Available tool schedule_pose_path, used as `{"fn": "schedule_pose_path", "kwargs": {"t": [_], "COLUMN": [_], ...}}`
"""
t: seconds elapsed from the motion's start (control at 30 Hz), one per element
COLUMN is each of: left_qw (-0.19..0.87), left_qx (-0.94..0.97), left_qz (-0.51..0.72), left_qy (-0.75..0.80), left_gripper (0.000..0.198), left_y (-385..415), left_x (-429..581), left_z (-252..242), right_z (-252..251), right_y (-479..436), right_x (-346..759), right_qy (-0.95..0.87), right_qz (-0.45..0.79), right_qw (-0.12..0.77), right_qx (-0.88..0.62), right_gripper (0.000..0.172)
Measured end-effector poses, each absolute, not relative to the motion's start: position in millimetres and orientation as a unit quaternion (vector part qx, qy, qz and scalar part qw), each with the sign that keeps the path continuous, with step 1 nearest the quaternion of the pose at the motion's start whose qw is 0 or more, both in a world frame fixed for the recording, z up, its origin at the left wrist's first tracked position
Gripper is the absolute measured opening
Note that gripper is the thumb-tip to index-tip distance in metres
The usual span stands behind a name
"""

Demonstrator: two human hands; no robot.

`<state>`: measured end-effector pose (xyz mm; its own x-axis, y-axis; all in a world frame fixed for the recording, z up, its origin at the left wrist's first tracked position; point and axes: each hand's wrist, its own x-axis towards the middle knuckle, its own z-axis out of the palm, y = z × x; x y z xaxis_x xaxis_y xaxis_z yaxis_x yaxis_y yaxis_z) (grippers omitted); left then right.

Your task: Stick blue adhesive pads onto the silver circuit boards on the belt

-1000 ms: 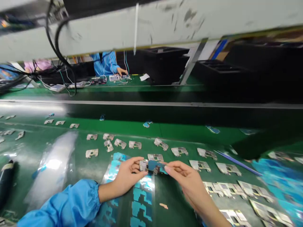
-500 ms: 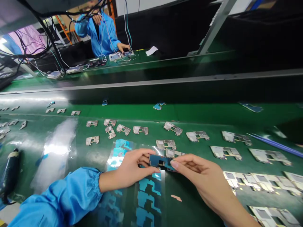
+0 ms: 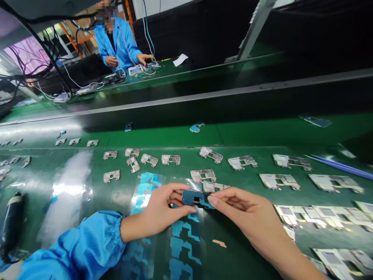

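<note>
A small circuit board [image 3: 189, 197] with a dark blue face is held between both hands, above the green work surface. My left hand [image 3: 164, 208] pinches its left end between thumb and fingers. My right hand [image 3: 244, 210] grips the right end, the thumb pressed on the blue face. Beneath the hands lies a clear sheet with blue die-cut stickers [image 3: 182, 249], partly covered by my left hand. A second clear sheet with blue stickers [image 3: 148, 182] runs beside it, behind my left forearm. Just behind the held board rests a silvery circuit board [image 3: 214, 186].
Several silvery circuit boards [image 3: 171, 159] lie in loose rows, more of them [image 3: 323, 216] at right. Blue tweezers [image 3: 344, 166] rest at far right, a dark cylindrical tool [image 3: 13, 214] at left. A pinkish scrap [image 3: 219, 243] lies near my right wrist. Across the bench sits a co-worker in blue [image 3: 122, 41].
The view has shifted and tilted slightly. Both hands keep hold of the board, almost in the same place. The co-worker's raised hand has come down.
</note>
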<state>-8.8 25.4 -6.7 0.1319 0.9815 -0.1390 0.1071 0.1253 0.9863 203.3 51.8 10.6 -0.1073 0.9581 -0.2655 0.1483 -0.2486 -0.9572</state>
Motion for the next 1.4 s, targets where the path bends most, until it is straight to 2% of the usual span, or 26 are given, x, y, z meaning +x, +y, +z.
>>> {"fn": "schedule_pose_path", "kwargs": {"t": [0.53, 1.4], "left_qw": [0.547, 0.558], "left_qx": [0.524, 0.508], "left_qz": [0.423, 0.399], "left_qy": [0.497, 0.520], "left_gripper": [0.050, 0.040], "left_y": [25, 26], "left_x": [-9, -8], "left_z": [-9, -1], "right_z": [18, 9], "right_y": [53, 53], "right_x": [202, 204], "right_qy": [-0.474, -0.488], "right_qz": [0.586, 0.584], "right_qw": [0.350, 0.363], "right_qx": [-0.556, -0.537], "right_gripper": [0.025, 0.022]}}
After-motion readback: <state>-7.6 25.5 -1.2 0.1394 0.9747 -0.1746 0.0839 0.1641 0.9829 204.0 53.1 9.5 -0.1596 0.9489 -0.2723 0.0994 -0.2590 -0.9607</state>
